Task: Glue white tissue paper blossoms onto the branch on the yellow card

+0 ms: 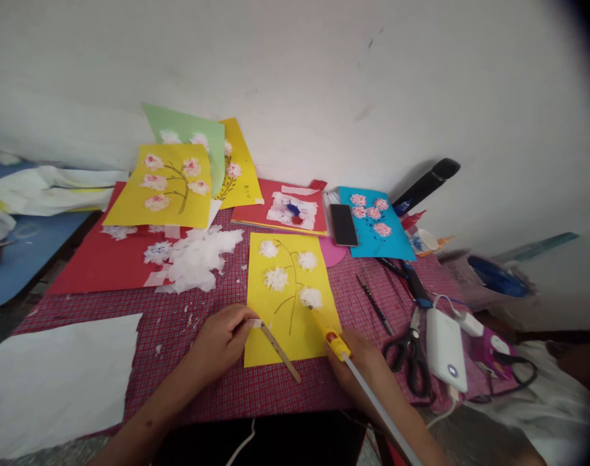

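Note:
On the plaid cloth lies a yellow sheet (pixel 270 343) with a drawn branch and several white paper flowers (pixel 276 279). My right hand (pixel 360 362) is wrapped around a yellow hot glue gun (pixel 334 340), a long glue stick (pixel 377 404) jutting from its back. Its nozzle points at the lower right flower (pixel 311 298); I cannot tell whether they touch. Left of it, my left hand (pixel 229 333) is pinched on a small white paper piece (pixel 256 323). A thin wooden stick (pixel 282 354) slants away from those fingertips, its upper end at the paper piece.
A heap of torn white paper (pixel 200 259) lies on red card (pixel 98 265). Finished flower cards (pixel 178 168) lean at the back. To the right are a phone (pixel 343 224), a blue card (pixel 372 243), a pencil (pixel 375 304), scissors (pixel 414 356) and a white power bank (pixel 445 349).

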Tool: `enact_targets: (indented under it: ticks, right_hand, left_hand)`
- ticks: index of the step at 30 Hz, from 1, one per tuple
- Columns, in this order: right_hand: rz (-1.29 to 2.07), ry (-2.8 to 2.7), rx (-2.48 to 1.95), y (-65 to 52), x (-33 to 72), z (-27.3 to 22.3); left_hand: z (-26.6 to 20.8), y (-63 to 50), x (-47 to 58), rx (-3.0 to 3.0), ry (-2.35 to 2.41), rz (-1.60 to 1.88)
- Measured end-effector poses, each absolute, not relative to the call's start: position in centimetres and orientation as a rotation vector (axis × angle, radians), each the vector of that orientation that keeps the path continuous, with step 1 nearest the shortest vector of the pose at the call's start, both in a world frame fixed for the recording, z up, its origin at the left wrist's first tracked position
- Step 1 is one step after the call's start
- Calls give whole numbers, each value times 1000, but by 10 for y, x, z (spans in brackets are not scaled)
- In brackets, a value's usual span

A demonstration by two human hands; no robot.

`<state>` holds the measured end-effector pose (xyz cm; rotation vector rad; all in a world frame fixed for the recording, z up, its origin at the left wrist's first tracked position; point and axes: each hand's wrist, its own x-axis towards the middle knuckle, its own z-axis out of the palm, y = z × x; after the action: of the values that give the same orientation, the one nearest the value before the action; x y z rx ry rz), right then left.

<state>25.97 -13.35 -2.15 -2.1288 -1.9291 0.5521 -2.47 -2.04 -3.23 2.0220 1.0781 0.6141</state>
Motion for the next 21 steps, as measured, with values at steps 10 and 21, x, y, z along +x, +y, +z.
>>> enact_targets:
  ticks: [10,21]
  right_hand:
    - [587,-2045,-2176,-126,267,-10]
    - [848,-1608,-1952,-143,275,21]
  left_hand:
    - [-30,-21,-25,2029,1101,591]
    - [-30,-21,-24,1997,1102,609]
